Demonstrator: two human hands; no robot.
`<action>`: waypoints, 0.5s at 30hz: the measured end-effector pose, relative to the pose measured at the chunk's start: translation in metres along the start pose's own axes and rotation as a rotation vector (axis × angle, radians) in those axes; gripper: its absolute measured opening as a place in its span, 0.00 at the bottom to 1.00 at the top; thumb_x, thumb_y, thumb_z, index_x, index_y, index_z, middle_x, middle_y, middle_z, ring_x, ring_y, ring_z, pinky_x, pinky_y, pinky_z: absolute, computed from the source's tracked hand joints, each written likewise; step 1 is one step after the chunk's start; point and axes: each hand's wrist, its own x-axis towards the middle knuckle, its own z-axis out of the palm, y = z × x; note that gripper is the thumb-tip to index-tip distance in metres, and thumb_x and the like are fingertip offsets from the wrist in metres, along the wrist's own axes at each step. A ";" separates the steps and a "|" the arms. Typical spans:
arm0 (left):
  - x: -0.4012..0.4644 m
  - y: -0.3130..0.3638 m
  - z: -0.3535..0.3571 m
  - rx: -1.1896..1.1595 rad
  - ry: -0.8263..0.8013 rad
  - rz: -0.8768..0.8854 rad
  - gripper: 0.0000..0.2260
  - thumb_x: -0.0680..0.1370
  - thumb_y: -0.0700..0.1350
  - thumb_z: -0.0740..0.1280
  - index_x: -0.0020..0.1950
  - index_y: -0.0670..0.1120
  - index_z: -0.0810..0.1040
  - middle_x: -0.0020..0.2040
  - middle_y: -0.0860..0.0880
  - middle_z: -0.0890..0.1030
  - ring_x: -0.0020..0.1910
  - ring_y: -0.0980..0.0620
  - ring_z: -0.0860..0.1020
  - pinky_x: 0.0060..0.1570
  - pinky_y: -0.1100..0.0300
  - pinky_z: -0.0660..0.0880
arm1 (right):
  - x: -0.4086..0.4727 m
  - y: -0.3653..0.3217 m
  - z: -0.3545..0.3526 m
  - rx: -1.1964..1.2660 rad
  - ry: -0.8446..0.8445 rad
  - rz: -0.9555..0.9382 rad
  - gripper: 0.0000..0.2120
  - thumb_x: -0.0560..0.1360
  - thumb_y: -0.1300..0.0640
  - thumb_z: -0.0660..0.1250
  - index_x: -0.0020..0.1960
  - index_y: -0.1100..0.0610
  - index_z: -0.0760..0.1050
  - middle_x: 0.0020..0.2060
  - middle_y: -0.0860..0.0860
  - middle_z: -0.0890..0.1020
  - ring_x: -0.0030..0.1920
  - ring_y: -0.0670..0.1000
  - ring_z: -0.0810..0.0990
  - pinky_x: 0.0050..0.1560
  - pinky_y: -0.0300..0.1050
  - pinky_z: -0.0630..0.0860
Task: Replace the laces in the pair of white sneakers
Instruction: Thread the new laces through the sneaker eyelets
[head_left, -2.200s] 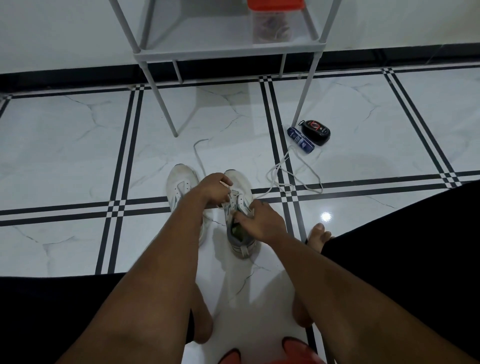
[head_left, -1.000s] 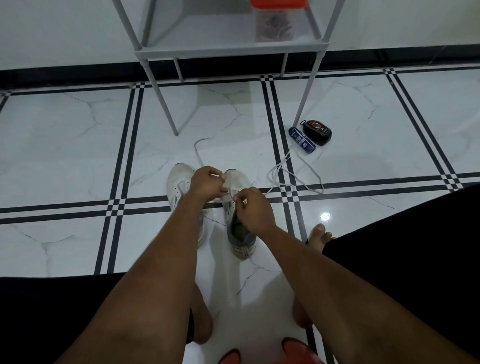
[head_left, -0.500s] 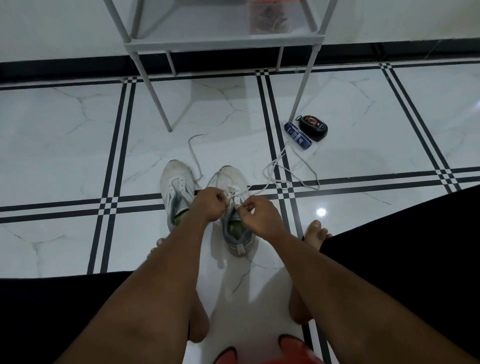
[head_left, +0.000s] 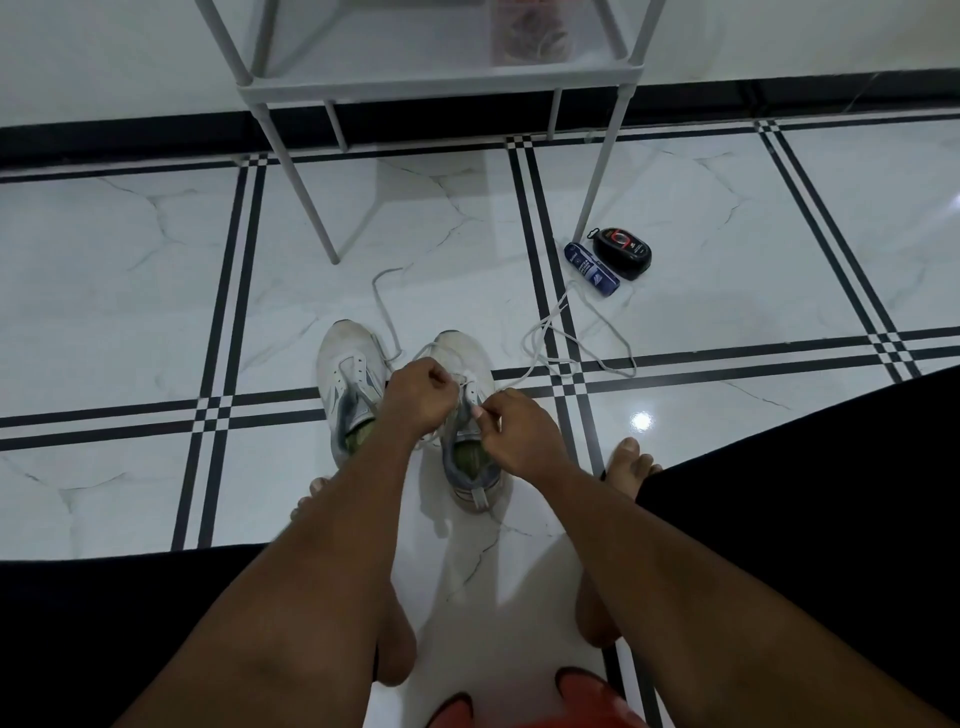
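Over right sneaker (head_left: 464, 364): left hand (head_left: 415, 397) and right hand (head_left: 511, 423) each pinch lace (head_left: 545, 353). Lace limp, light, slippery; best gripped near stiff tip.

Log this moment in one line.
step: lacing right sneaker | left hand: pinches lace | right hand: pinches lace | left sneaker: untouched

Loose lace (head_left: 576, 338) and shelf legs (head_left: 311, 202) obstruct floor beyond the sneakers (head_left: 353, 374).

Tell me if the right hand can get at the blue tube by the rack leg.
Probably yes: bare floor lies between the right hand and the blue tube, but the hand pinches a lace.
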 end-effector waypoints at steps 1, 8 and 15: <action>0.000 0.000 0.004 0.009 -0.005 0.026 0.02 0.76 0.48 0.70 0.43 0.51 0.80 0.41 0.54 0.83 0.45 0.51 0.82 0.50 0.55 0.79 | 0.001 0.001 0.000 -0.007 0.004 0.006 0.14 0.83 0.47 0.63 0.44 0.54 0.78 0.40 0.49 0.77 0.42 0.52 0.76 0.40 0.49 0.72; 0.000 -0.005 0.018 0.071 -0.025 0.110 0.06 0.78 0.46 0.71 0.52 0.45 0.83 0.43 0.47 0.85 0.48 0.46 0.82 0.50 0.55 0.77 | 0.006 0.005 -0.002 0.081 0.026 0.139 0.10 0.82 0.58 0.62 0.45 0.59 0.77 0.37 0.54 0.80 0.37 0.53 0.76 0.38 0.47 0.67; -0.001 -0.003 0.018 0.121 -0.023 0.173 0.05 0.75 0.47 0.71 0.43 0.48 0.84 0.43 0.50 0.84 0.45 0.50 0.81 0.48 0.53 0.79 | 0.008 0.000 -0.011 0.090 -0.027 0.116 0.13 0.83 0.57 0.62 0.61 0.61 0.81 0.50 0.58 0.86 0.51 0.58 0.84 0.52 0.52 0.79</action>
